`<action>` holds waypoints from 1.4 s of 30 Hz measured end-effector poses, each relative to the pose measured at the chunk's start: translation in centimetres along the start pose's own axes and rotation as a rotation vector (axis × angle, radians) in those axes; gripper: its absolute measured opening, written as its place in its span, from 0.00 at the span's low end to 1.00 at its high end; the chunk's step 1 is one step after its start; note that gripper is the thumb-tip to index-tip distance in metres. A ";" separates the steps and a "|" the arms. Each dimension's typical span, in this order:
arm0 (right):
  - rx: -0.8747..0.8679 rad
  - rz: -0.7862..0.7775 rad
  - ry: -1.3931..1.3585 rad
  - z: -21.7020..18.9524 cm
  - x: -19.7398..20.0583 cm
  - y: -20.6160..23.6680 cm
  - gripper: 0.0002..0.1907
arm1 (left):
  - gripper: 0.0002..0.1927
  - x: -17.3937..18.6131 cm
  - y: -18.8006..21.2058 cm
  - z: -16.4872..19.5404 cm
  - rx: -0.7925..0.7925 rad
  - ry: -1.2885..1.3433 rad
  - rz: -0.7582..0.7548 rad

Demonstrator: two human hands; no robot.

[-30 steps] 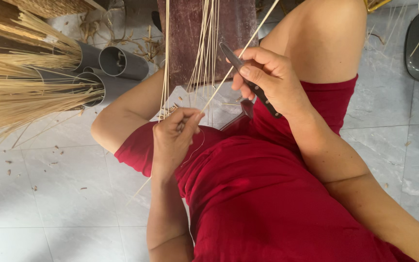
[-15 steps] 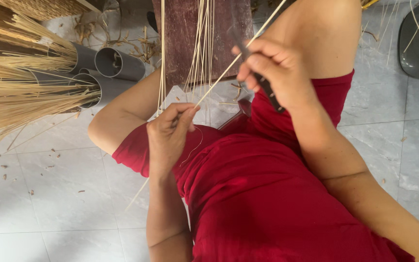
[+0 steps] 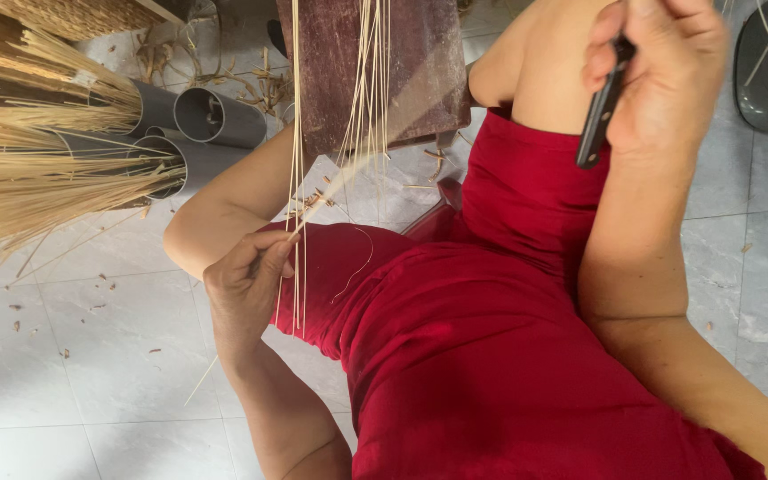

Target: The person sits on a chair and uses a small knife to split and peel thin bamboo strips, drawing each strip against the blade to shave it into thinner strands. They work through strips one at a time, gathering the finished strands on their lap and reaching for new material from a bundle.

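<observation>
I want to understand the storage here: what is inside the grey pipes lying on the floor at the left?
Bundles of pale straw-like strips stick out of some grey pipes. One pipe's open mouth looks dark and empty. How deep the strips go inside is hidden by the pipe walls.

Clothing: I saw one deep red garment (image 3: 508, 356), plain, with no print or pattern that I could make out.
Fabric: it looked soft and matte, and it lay in broad folds over the lap and both thighs.
Legs: the red cloth ended in hems above the knees, which were bare below it.
Arms: both forearms were bare, and I found no sleeve on either up to the picture's edge.
Hands: the left hand (image 3: 246, 284) and right hand (image 3: 668, 71) were bare, ungloved; I could spot no ring, watch or band.
Detail: a thin pale thread (image 3: 362, 258) lay curled on the red cloth.
</observation>
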State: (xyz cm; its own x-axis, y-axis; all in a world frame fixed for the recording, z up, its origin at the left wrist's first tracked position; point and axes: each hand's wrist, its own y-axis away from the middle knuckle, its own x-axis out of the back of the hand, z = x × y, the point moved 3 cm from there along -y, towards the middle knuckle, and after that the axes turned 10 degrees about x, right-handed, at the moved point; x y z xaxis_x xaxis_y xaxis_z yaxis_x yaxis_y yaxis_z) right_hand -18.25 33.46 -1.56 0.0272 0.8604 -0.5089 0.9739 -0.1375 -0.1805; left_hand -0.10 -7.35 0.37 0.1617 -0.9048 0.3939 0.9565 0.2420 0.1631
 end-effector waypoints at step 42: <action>-0.041 -0.199 0.101 1.1 -5.3 3.4 0.16 | 0.07 -1.8 0.0 -0.1 0.140 0.110 -0.019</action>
State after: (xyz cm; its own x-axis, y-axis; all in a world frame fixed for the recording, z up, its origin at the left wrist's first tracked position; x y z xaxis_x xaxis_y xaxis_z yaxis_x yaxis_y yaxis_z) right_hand -15.29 27.91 -0.40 -0.1465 0.9136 -0.3793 0.9706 0.0586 -0.2336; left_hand -0.42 -5.75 -0.40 0.1766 -0.9409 0.2892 0.9178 0.2635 0.2970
